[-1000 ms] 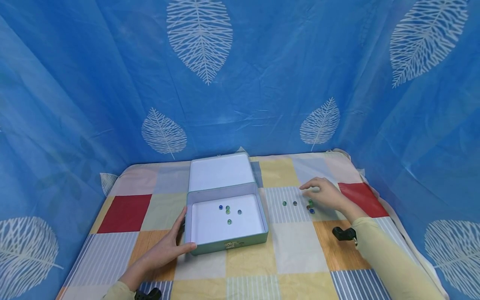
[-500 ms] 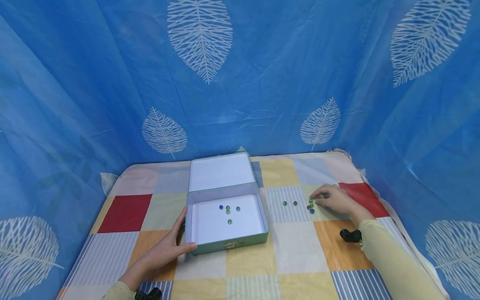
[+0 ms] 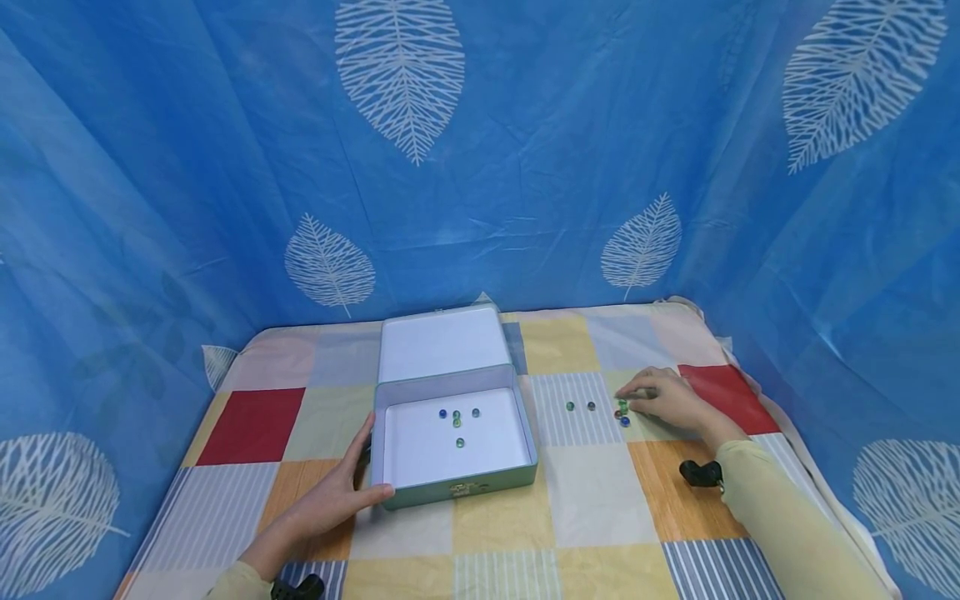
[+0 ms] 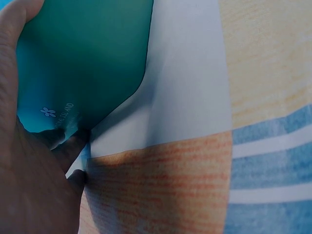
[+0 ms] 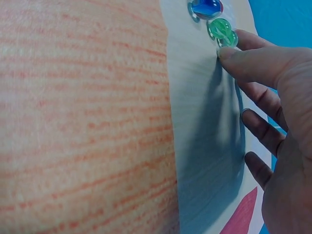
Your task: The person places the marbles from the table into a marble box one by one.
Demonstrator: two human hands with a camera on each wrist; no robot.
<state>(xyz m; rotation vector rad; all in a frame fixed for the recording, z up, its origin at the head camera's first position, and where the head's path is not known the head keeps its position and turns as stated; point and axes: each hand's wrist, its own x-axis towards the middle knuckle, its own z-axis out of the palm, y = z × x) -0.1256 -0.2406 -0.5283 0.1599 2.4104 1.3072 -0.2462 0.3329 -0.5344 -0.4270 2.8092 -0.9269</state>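
My left hand (image 3: 330,498) holds the near left corner of a green tin box (image 3: 498,483), thumb on its front and fingers along its left side. The lid (image 3: 442,342) is tipped back, and several glass marbles lie inside on the white bottom. To the right of the box, my right hand (image 3: 671,402) has thumb and index finger at a green marble (image 5: 230,40), pinching it. A second green marble (image 5: 219,28) touches it in the right wrist view. A blue marble (image 3: 625,422) and a red marble (image 3: 618,413) lie close by.
Two more marbles, one green (image 3: 570,406) and one dark (image 3: 591,406), sit on the striped patch between box and right hand. A patchwork cloth (image 3: 600,492) covers the table. Blue curtains (image 3: 525,167) with white leaves hang behind and at both sides.
My right hand has moved right and down to the marble cluster, its thumb and index finger coming together there. One marble inside the box has rolled slightly away. The left hand stays put.
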